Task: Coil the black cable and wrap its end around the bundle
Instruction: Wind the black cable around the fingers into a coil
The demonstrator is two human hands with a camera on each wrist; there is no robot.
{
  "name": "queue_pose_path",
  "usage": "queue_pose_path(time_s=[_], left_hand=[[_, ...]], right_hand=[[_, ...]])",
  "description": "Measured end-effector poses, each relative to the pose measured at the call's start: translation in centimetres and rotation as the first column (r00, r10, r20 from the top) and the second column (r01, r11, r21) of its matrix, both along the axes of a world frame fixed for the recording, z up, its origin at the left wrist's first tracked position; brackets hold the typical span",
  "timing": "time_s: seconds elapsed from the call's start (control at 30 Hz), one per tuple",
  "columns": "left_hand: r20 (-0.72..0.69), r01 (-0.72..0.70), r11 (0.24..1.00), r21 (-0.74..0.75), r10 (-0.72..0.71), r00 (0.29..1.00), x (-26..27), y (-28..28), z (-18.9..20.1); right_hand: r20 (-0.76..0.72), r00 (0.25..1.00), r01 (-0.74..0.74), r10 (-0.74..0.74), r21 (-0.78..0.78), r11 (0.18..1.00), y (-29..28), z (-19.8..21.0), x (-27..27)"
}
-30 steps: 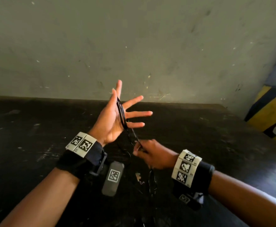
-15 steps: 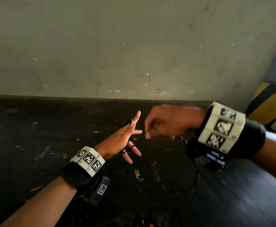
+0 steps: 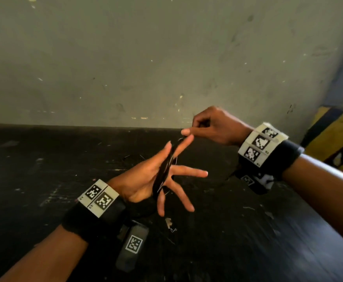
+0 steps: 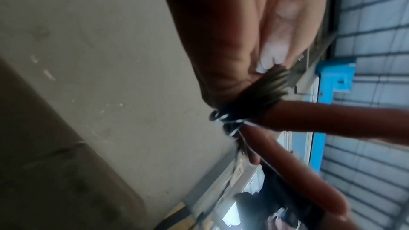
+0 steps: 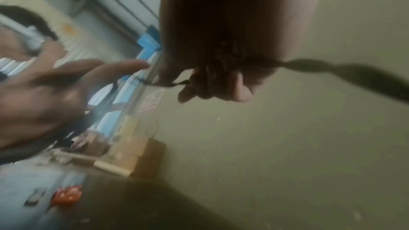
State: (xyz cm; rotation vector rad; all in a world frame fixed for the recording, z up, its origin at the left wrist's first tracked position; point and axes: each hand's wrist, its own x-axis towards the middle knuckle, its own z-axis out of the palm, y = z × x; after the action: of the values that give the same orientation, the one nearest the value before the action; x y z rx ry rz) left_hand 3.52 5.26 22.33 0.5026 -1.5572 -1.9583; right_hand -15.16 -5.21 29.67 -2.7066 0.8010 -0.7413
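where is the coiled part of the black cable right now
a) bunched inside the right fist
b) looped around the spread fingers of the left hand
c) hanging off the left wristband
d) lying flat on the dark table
b: the black cable runs in stacked loops across the left hand, whose fingers are spread, while the right hand pinches its free end near the left fingertips.

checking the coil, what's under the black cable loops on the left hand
The black cable loops lie across the left hand palm, between spread fingers. Skin directly beneath is covered.
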Motion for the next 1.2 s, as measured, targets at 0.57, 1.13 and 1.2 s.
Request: queue_pose_path(time_s=[0.57, 1.13, 1.2], left_hand=[[-0.268, -0.681, 0.731, -0.044, 0.648, 0.713, 0.5, -6.3, 1.6], [0.429, -0.256, 0.948, -0.187, 0.313, 0.847, 0.2, -3.4, -2.1], [0.467, -0.198, 0.967, -0.162, 0.252, 0.847, 0.1, -3.2, -1.4]], right_hand=[[-0.257, 0.962, 0.026, 0.094, 0.427, 0.904, 4.0, -11.4, 3.0], [-0.586, 0.810, -0.079, 0.031, -0.056, 0.995, 1.5, 2.1, 1.8], [-0.540, 0.841, -0.082, 0.038, -0.057, 0.995, 1.0, 2.6, 1.5]])
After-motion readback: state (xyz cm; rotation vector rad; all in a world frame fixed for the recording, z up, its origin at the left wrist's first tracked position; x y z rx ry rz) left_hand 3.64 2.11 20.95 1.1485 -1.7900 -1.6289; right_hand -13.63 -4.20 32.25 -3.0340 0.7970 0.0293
